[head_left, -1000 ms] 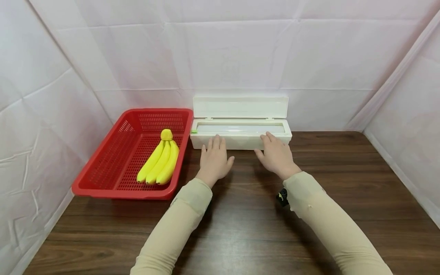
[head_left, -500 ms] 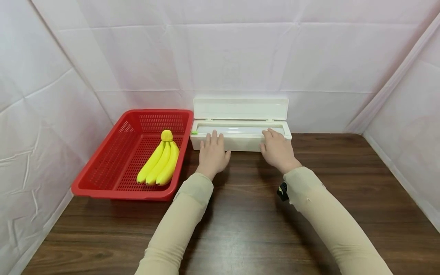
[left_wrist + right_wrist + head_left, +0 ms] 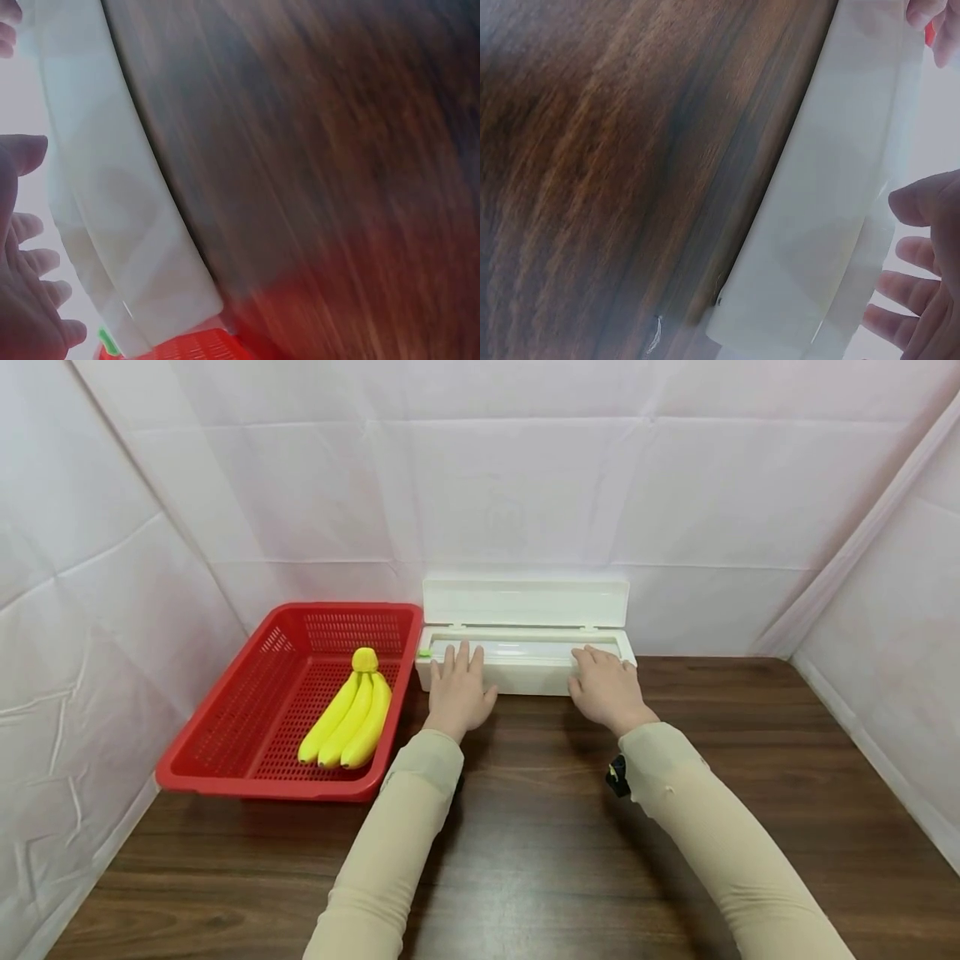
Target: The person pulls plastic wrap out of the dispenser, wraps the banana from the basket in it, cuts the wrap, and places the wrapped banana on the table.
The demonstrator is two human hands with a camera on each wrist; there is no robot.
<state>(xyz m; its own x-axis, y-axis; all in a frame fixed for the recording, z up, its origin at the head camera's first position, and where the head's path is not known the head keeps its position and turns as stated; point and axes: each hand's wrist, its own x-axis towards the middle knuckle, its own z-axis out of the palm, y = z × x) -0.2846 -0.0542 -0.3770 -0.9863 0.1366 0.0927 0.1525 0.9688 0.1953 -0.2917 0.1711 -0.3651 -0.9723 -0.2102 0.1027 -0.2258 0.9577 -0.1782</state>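
A long white cling film dispenser stands at the back of the table, its lid tipped up against the wall. A pale roll shows inside, and a small green slider sits at its left end. My left hand is over the left half of the front edge, fingers spread and straight. Over the right end is my right hand, its fingers extended and a little bent. Both wrist views show the fingertips close to the top of the dispenser; whether they touch it I cannot tell. Neither hand holds anything.
A red plastic basket stands left of the dispenser, close against it. Inside lies a bunch of yellow bananas. White cloth walls enclose the back and both sides of the dark wooden table.
My left hand has moved slightly left and forward over the dispenser's edge. My right hand has shifted a little to the right. The dispenser, basket and bananas stay put.
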